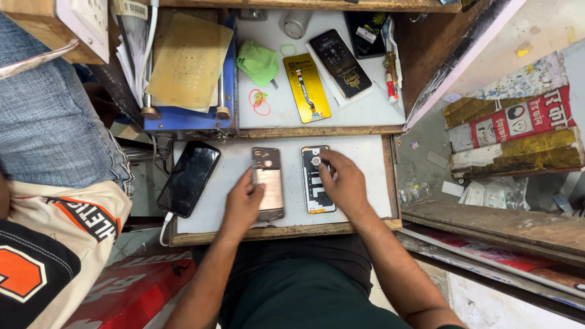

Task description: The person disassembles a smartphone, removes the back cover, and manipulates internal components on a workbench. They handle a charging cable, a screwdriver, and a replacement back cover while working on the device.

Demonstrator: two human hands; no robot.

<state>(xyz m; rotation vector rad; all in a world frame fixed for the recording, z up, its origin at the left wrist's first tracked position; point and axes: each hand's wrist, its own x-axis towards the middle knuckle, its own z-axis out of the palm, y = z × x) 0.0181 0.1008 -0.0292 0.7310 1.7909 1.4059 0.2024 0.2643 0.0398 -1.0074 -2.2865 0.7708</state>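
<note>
On the white pull-out board [365, 176] lie two opened phone parts side by side. My left hand [242, 204] rests on the left one, a copper-toned phone back frame [269, 181], with fingers touching its left edge. My right hand [345, 183] sits over the right one, an opened phone body [314, 189] showing its circuit board, and pinches a small round silver part [315, 161] near its top end. A black phone [189, 178], screen up, lies at the board's left edge with a white cable plugged into it.
On the upper white shelf [365, 109] lie a green cloth [258, 61], a yellow parts card [307, 86], a dark phone [340, 63], rubber bands [259, 100] and a metal cup [296, 23]. A blue machine with a tan pad [190, 61] stands left. Another person in jeans [42, 103] is at far left.
</note>
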